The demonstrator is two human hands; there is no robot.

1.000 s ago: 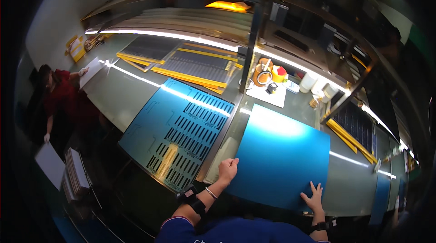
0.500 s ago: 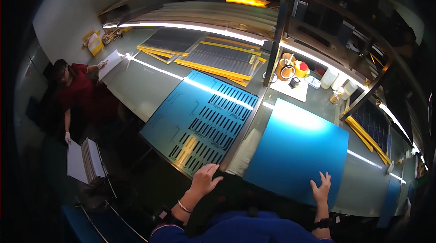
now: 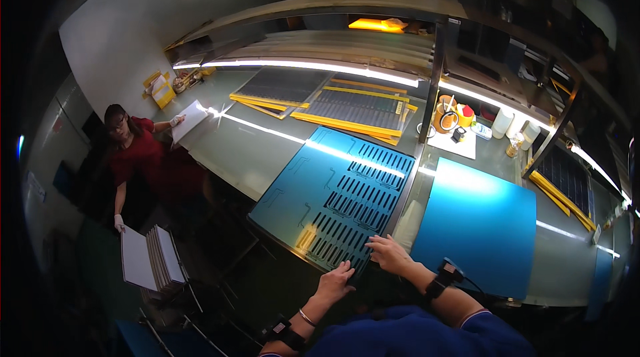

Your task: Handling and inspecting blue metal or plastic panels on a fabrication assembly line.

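Observation:
A blue panel [image 3: 283,187] with rows of dark slots and thin dark lines lies flat on the bench before me. My left hand [image 3: 335,282] is at its near edge by the right corner, fingers bent around the rim. Just right of it, my right hand [image 3: 389,254] reaches in from the right; its fingers stretch over the panel's right edge, apart from each other. Right of the metal divider lies a plain blue sheet [image 3: 473,234], glossy under the lamp, with no hand on it.
Dark panels with yellow edging [image 3: 353,114] lie behind the slotted panel. A white board [image 3: 460,144] bears cups and small containers. A shelf post [image 3: 430,84] rises between the work areas. At left, a person in red [image 3: 143,154] handles white sheets beside a rack [image 3: 163,260].
My right hand has left the plain sheet and crossed leftward to the slotted panel's right edge. My left hand has closed on the near edge. The view has shifted.

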